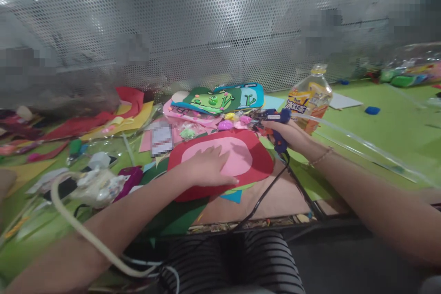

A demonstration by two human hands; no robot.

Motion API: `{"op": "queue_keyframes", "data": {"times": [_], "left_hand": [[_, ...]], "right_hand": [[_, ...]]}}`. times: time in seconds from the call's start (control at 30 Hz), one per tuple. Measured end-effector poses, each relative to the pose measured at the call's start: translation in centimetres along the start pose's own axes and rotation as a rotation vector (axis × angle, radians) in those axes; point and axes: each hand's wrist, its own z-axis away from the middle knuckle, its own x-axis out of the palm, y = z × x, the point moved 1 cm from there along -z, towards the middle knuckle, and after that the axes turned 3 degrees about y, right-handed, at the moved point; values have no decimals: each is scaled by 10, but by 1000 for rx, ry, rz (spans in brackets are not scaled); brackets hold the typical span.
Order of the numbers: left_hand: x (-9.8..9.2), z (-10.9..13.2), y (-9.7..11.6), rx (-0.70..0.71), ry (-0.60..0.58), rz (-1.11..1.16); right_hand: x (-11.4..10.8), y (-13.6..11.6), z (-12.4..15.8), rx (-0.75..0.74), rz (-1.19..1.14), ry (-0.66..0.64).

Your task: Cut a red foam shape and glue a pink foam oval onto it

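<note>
My left hand lies flat, fingers spread, on a pink rounded sheet that sits on a larger red sheet. Out to the right, my right hand is wrapped round a dark blue glue gun, whose black cord runs down over the table edge. The gun's front end points left, close to small pink, yellow and purple pieces. Behind the red sheet lies a blue and green decorated cut-out with vine-like shapes.
A plastic drink bottle stands right behind my right hand. A perforated metal panel closes off the back. Phones, a white decorated case, a beige cable and coloured scraps crowd the left. A blue piece lies on the right.
</note>
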Motion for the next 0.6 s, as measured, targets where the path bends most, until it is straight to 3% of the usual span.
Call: {"op": "queue_keyframes", "data": {"times": [0.1,0.23,0.37,0.47,0.6], "left_hand": [[-1,20,-13,-16,-137,30],[6,28,-15,10,-59,49],[14,22,-11,32,24,29],[18,20,-9,-6,87,35],[17,22,-11,-20,53,60]], "right_hand": [[3,3,0,28,-49,-2],[6,8,1,47,-43,-30],[8,6,3,127,-78,-7],[7,3,5,108,-100,15],[8,2,6,143,-89,32]]}}
